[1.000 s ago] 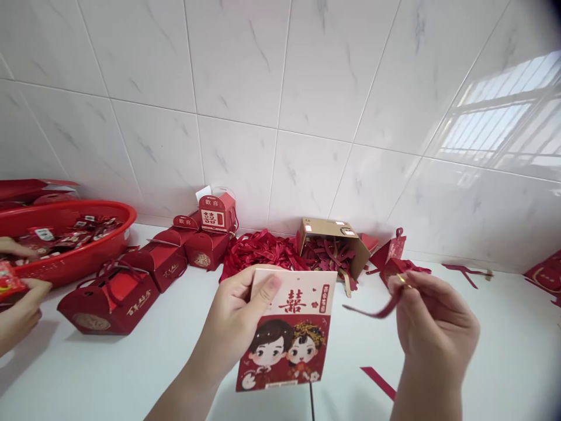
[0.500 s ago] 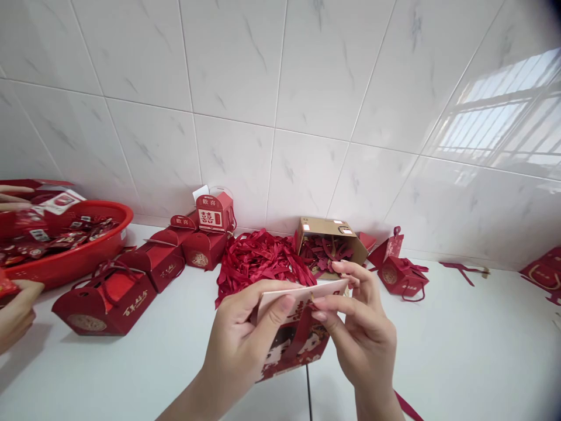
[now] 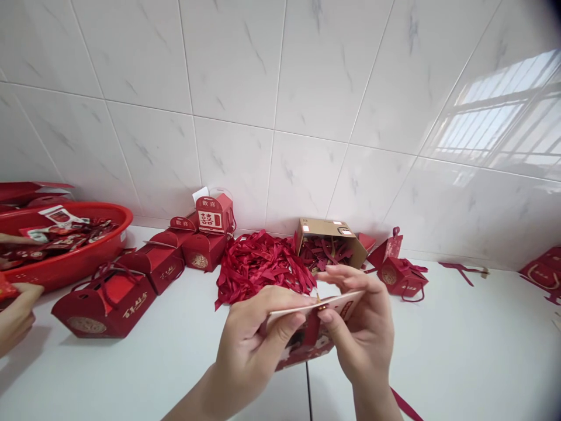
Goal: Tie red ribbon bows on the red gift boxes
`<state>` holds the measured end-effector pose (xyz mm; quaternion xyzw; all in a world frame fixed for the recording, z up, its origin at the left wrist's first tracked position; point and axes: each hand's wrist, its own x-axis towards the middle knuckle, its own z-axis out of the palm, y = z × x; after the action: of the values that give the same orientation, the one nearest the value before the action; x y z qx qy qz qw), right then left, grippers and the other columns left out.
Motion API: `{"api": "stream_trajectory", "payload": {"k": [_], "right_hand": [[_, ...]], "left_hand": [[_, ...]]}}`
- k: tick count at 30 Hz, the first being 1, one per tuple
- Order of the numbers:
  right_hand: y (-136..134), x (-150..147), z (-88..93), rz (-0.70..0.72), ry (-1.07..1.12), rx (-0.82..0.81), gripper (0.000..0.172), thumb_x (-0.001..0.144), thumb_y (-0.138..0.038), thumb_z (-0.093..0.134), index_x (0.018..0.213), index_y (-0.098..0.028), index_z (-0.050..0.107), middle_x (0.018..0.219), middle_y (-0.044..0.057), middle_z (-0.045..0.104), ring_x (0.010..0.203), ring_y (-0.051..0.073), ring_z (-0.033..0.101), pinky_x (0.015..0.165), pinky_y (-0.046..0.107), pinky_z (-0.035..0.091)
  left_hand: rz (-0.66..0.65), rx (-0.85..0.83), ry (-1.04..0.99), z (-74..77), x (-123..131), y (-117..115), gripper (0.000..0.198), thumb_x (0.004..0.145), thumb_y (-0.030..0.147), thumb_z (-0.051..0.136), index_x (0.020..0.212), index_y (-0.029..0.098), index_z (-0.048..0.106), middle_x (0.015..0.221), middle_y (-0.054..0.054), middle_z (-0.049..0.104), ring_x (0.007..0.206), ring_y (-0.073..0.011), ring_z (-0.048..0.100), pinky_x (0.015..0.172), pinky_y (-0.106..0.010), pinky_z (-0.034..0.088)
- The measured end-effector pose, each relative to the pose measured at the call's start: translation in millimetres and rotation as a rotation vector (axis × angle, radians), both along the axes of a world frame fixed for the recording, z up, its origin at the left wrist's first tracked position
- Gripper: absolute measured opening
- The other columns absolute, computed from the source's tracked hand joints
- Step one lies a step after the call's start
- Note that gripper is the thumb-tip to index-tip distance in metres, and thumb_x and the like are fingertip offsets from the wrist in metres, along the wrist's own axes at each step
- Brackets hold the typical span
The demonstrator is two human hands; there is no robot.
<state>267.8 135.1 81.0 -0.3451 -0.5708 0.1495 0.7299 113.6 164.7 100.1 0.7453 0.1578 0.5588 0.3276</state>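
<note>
A small red gift box (image 3: 302,349) with a printed front and pale top flaps is held up over the table and tilted. My left hand (image 3: 256,333) grips its left side, thumb on the front of the flap and fingers behind. A dark red ribbon (image 3: 312,328) runs down the box front, and a gold tip shows at the flap's top edge. My right hand (image 3: 362,327) is closed at that spot: its thumb presses by the ribbon's top end, and its fingers reach behind the flap. Exactly what those fingers touch is hidden.
Loose red ribbons (image 3: 263,266) lie by the wall beside a cardboard box (image 3: 322,225) holding more. Red gift boxes (image 3: 105,304) stand left, another (image 3: 403,275) right. At far left, a co-worker's hand (image 3: 20,316) is near a red basin (image 3: 87,257) of packets.
The gift box has tipped, so its front shows less and its top edge more. My right fingers have moved behind the flap. The co-worker's other hand has lowered into the basin.
</note>
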Motion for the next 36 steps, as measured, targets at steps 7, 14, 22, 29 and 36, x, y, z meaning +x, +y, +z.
{"api": "stream_trajectory", "payload": {"k": [7,14,22,29,36], "right_hand": [[3,2,0.9,-0.124,0.082,-0.111,0.021,0.078,-0.022,0.071,0.088,-0.023,0.052,0.076,-0.002,0.059,0.062,0.010,0.058,0.053,0.020,0.048],[8,10,4.0,-0.203,0.008,-0.062,0.018,0.078,-0.020,0.069,0.085,-0.022,0.052,0.075,-0.002,0.058,0.062,0.011,0.058,0.053,0.020,0.049],[7,26,-0.3,-0.085,-0.345,-0.037,0.019,0.079,-0.015,0.066,0.087,-0.023,0.050,0.075,0.000,0.058,0.064,0.013,0.058,0.050,0.022,0.045],[1,18,1.5,0.076,-0.535,0.146,0.022,0.080,-0.012,0.064,0.093,-0.022,0.049,0.075,0.001,0.059,0.066,0.016,0.058,0.055,0.028,0.048],[-4,18,6.5,0.059,-0.522,0.244,0.025,0.078,-0.010,0.065,0.094,-0.022,0.049,0.075,0.002,0.060,0.064,0.016,0.058,0.056,0.030,0.047]], "left_hand": [[0.125,-0.184,0.162,-11.5,9,5,0.075,0.064,0.028,0.083,0.126,0.028,0.041,0.119,-0.009,0.058,0.096,-0.0233,0.064,0.081,-0.036,0.055],[0.299,-0.248,0.365,3.9,-4,18,0.021,0.078,0.033,0.070,0.090,0.021,0.057,0.086,-0.002,0.067,0.080,-0.0182,0.066,0.071,-0.030,0.055],[0.137,-0.251,0.136,18.0,-40,22,0.007,0.078,0.026,0.069,0.075,0.020,0.069,0.086,-0.005,0.071,0.082,-0.0177,0.067,0.065,-0.023,0.055],[0.123,-0.365,-0.177,18.6,-27,6,0.023,0.081,0.024,0.067,0.101,0.024,0.056,0.065,0.004,0.066,0.056,-0.0125,0.062,0.054,-0.022,0.053],[-0.055,-0.251,0.244,23.7,-31,4,0.024,0.086,0.018,0.056,0.103,0.024,0.071,0.103,-0.008,0.072,0.095,-0.0214,0.067,0.081,-0.029,0.057]]}}
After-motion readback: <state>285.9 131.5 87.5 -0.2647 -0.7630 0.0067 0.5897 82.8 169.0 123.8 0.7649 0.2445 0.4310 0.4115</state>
